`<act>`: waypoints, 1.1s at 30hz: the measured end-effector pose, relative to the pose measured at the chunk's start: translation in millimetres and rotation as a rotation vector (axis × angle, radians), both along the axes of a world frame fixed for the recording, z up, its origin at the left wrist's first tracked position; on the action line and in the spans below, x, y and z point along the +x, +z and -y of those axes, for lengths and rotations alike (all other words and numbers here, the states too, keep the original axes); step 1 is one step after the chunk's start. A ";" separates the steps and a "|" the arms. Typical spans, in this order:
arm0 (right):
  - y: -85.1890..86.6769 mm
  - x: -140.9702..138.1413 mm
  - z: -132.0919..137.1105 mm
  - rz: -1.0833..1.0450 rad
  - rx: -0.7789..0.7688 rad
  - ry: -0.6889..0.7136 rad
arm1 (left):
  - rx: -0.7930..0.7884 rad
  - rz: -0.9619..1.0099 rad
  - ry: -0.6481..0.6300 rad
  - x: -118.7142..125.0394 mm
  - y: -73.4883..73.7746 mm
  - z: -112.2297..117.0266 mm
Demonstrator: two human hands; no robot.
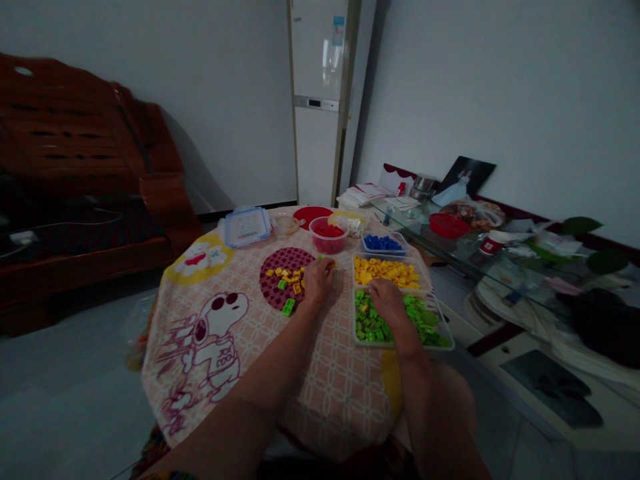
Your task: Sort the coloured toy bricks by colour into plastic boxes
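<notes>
My left hand (319, 281) is closed just right of a dark red round patch (273, 299) on the cloth, with a small yellow toy brick (331, 265) at its fingertips. Beside it on the patch lie several yellow bricks (297, 288) and two green bricks (289, 307). My right hand (387, 300) reaches over a clear divided box (440, 347), its fingers curled by the divider. Yellow bricks (387, 272) fill the far compartment and green bricks (420, 319) the near one. What the right fingertips hold, if anything, is hidden.
Beyond the box stand a container of blue bricks (381, 243) and a round tub of red bricks (328, 239). A blue-rimmed lid (247, 227) lies at the far left of the table. A cluttered glass-topped stand (415, 223) borders the right side.
</notes>
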State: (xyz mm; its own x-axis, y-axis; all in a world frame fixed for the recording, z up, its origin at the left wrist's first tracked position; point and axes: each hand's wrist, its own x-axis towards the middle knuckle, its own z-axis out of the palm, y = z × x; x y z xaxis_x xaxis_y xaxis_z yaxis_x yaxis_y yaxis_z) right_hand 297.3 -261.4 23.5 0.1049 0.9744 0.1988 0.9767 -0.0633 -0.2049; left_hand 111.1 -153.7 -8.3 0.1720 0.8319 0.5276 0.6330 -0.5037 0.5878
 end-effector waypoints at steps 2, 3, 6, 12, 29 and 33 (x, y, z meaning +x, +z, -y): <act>0.1 1.2 -0.4 -0.029 0.016 0.003 | 0.019 -0.009 -0.029 4.9 1.7 5.2; 0.3 2.1 -0.6 -0.045 0.030 -0.007 | 0.028 -0.010 -0.041 7.0 2.3 7.3; 0.3 5.7 -0.8 -0.072 0.093 -0.094 | 0.042 -0.005 -0.078 12.9 3.6 10.8; -3.0 10.3 -0.2 -0.116 0.132 -0.167 | 0.019 0.080 -0.229 38.8 8.6 9.9; 4.8 4.6 2.8 -0.047 0.038 -0.156 | -0.086 -0.081 0.106 -18.5 -1.6 -3.0; 2.6 5.0 3.2 -0.034 0.051 -0.152 | -0.160 -0.242 0.118 -21.2 -1.9 -0.7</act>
